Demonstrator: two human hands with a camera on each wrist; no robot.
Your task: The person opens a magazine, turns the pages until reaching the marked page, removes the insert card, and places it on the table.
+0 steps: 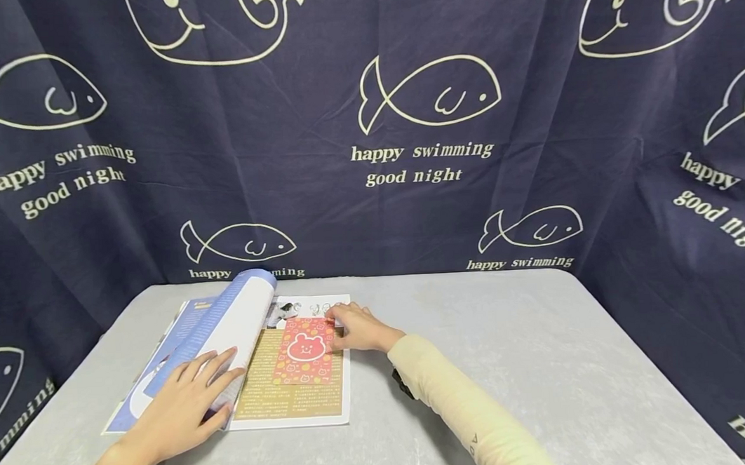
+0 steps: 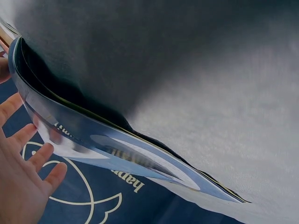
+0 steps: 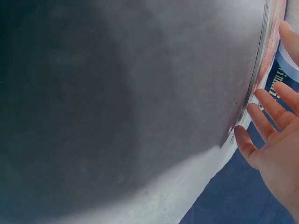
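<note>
A magazine (image 1: 293, 404) lies spread on the table, with its left-side pages (image 1: 238, 317) bulging up in a curl. My left hand (image 1: 188, 404) rests over these curled pages, fingers extended and spread. In the left wrist view, the left hand (image 2: 23, 163) is beside the bent pages (image 2: 93, 126). On the brown right-hand page lies a red card with a bear face (image 1: 306, 348). My right hand (image 1: 361, 328) touches the card's right edge with thumb and fingertips. The right wrist view shows the right hand (image 3: 275, 135) with loosely extended fingers along the magazine's edge.
The grey table (image 1: 479, 339) stretches to the right of the magazine. A dark blue curtain (image 1: 428, 208) with fish drawings and lettering hangs around the table's back and sides.
</note>
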